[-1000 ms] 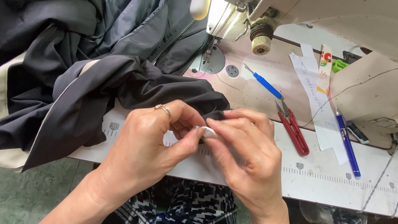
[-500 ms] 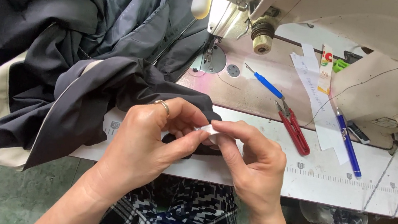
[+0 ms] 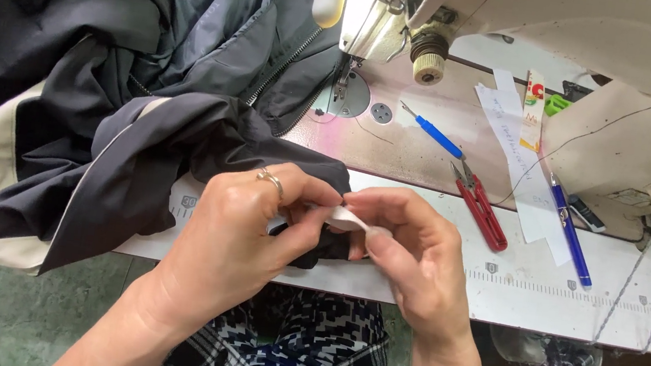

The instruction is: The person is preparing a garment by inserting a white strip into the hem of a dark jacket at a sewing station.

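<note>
A small white fabric strip (image 3: pixel 347 219) is pinched between the fingertips of the left hand (image 3: pixel 240 239) and the right hand (image 3: pixel 415 260), at the front edge of the sewing table (image 3: pixel 544 293). The strip is held against the hem of a dark jacket (image 3: pixel 129 101) heaped at the left. Red thread snips (image 3: pixel 480 206), a blue seam ripper (image 3: pixel 435 134) and a blue pen (image 3: pixel 570 230) are noted beside the sewing machine (image 3: pixel 575 40).

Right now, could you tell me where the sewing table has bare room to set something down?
Bare strip along the table's front edge, between the right hand and the thread lines, below the red snips and blue pen. The left half is crowded by the dark jacket; the machine fills the back.
</note>
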